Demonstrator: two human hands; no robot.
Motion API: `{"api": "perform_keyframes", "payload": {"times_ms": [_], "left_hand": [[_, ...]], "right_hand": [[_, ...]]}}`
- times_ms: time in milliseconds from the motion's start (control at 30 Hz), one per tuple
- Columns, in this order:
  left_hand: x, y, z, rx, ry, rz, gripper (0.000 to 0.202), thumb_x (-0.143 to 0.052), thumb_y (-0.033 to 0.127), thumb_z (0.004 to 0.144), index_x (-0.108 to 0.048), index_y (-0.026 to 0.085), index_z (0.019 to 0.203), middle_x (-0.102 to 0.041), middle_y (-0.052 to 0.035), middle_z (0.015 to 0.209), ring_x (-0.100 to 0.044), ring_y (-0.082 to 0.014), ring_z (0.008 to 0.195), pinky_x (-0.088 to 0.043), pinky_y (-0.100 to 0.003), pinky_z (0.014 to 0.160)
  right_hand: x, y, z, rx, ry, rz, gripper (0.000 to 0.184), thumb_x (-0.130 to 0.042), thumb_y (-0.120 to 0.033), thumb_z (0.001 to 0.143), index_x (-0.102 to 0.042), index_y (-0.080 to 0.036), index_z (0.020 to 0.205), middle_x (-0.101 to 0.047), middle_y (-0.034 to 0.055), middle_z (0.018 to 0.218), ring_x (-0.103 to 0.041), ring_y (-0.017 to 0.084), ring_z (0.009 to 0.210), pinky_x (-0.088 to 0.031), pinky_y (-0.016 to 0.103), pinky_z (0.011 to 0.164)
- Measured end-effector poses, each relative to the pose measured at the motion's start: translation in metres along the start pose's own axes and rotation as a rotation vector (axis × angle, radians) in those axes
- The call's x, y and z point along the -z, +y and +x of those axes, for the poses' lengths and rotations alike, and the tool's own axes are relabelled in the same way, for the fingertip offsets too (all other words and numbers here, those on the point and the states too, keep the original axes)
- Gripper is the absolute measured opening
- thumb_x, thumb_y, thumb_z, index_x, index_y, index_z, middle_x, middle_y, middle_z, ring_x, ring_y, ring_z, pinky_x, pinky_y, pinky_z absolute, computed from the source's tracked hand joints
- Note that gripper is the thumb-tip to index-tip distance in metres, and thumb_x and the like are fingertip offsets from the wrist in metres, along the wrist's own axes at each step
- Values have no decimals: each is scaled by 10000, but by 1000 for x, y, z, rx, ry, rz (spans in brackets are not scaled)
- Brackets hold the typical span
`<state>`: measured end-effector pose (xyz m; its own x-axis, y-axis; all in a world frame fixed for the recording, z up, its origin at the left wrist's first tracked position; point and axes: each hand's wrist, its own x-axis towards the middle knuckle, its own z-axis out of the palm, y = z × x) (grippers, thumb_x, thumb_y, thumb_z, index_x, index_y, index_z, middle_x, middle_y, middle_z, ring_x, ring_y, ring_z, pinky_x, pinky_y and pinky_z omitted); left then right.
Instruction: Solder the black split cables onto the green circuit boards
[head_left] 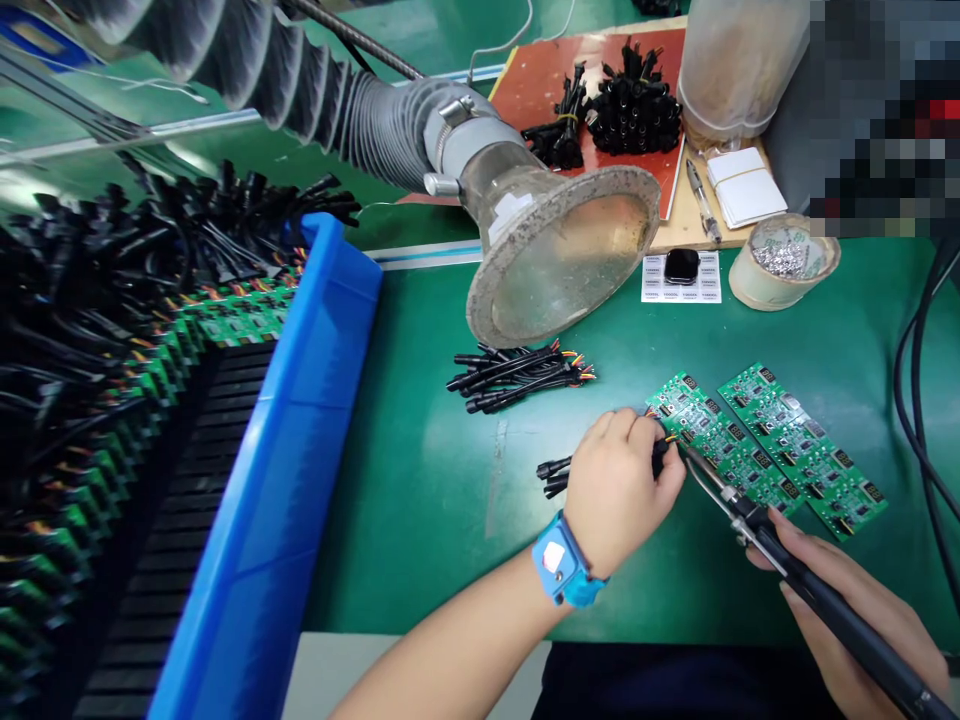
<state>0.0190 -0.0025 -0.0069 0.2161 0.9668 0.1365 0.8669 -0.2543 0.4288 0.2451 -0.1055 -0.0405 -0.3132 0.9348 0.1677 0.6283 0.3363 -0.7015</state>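
Note:
My left hand [619,485], with a blue wrist strap [564,562], is closed on a black cable connector [553,472] and presses its wire ends against a green circuit board panel [716,440]. My right hand [862,610] grips a black soldering iron [795,570] whose tip meets the wires at the board's left edge. A second green board panel [806,450] lies just right of the first.
A bundle of black cables [517,375] lies on the green mat. A fume extractor funnel [562,250] hangs above it. A blue bin [277,480] of boards with cables stands left. At the back sit a solder-scrap cup [784,262], labels [681,277] and more connectors [630,100].

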Motion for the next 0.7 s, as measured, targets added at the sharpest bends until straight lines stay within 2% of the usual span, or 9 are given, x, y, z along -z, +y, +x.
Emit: {"api": "perform_keyframes", "payload": {"times_ms": [167,400,567,700], "left_hand": [[-1,0,-1,-2,9,-1,105,-500,232,813,-561,162,765,-546,-43,717,-500,-190,683,-461,-336,629],[-1,2,-2,11,28,18,102,-508,229,811,-563,160,760,-547,-47,713,-504,-193,682,-458,-337,629],[-3,3,-2,0,32,58,107,-513,226,811,-565,153,753,-541,-48,707,-503,-196,677,-452,-335,628],[-3,2,-2,-5,40,72,101,-514,224,807,-562,156,749,-541,-46,701,-497,-198,674,-444,-333,623]], "right_hand": [[0,-5,5,-10,32,-19,418,-516,-220,872,-466,-257,1285,-618,16,1148,-613,196,1026,-536,258,873],[0,-6,12,69,55,-9,418,-542,-203,845,-491,-222,1259,-642,34,1109,-640,182,969,-541,219,839],[-1,-9,13,3,106,45,397,-546,-173,833,-524,-209,1228,-650,45,1082,-616,196,1020,-527,252,876],[-1,-14,16,-12,79,39,377,-538,-194,846,-528,-223,1221,-648,34,1087,-623,186,1005,-535,248,859]]}}
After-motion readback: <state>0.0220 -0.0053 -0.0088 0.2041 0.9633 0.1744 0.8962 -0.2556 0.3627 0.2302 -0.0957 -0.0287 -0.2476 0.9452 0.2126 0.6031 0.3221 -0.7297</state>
